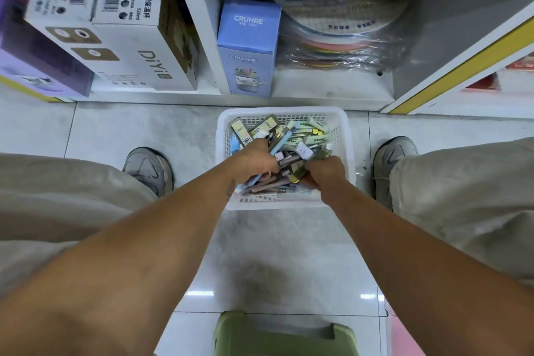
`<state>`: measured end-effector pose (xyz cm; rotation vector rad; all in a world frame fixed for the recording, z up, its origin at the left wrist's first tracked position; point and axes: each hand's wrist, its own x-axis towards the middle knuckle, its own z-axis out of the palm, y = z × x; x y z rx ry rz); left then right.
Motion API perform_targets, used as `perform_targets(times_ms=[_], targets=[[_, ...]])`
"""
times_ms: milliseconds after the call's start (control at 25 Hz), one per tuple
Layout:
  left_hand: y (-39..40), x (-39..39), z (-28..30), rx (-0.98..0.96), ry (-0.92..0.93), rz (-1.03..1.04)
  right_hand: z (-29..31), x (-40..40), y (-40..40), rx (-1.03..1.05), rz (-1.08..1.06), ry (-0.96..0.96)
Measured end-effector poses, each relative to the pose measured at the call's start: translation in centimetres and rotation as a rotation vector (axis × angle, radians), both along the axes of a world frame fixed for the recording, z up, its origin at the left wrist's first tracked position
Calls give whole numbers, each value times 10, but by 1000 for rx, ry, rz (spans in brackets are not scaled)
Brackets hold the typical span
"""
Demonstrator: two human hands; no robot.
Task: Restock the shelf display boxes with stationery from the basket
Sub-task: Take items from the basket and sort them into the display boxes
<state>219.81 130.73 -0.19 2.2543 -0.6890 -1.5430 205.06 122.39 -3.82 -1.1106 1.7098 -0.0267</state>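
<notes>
A white plastic basket (344, 136) stands on the tiled floor between my feet, filled with several pens, flat lead packs and pale green eraser boxes (310, 126). My left hand (254, 160) reaches into it and grips a bundle of pens (277, 150), blue and brown ones sticking out both sides. My right hand (326, 172) is beside it inside the basket, fingers curled round a yellow-green pack (300, 174). No shelf display boxes are in view.
The bottom shelf ahead holds a white DiYi carton (138, 58), a blue CRUHRE box (248, 46) and wrapped coloured discs (341, 35). My shoes (150, 167) flank the basket. A green stool (283, 335) sits below me.
</notes>
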Motion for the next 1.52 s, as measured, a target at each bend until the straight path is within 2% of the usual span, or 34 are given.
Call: perform_targets(times_ms=[120, 320, 400, 520, 680, 840, 1040, 1200, 1360, 1520], targets=[[-12, -6, -7, -155, -257, -163, -9, -3, -1, -53, 25, 77], [-40, -29, -21, -389, -515, -498, -15, 0, -2, -95, -96, 125], [-53, -35, -26, -381, -662, -582, -18, 4, -3, -38, -154, 98], [-63, -43, -34, -250, -745, -621, -17, 6, 0, 114, -427, -73], [-73, -41, -35, -127, -654, -542, -18, 3, 5, 183, -513, -128], [-79, -31, -38, -166, -431, -401, -17, 1, 6, 212, -460, -139], [-75, -27, -41, -91, -171, -410, -17, 1, 10, 92, -348, -210], [-77, -24, -39, -27, -70, -267, -18, -1, 8, 96, -350, -312], [-70, -30, -42, 0, 97, 10, -17, -6, 6, 97, -287, -379], [-61, -29, -43, -66, 89, 127, -10, -12, 7, 57, -209, -445]])
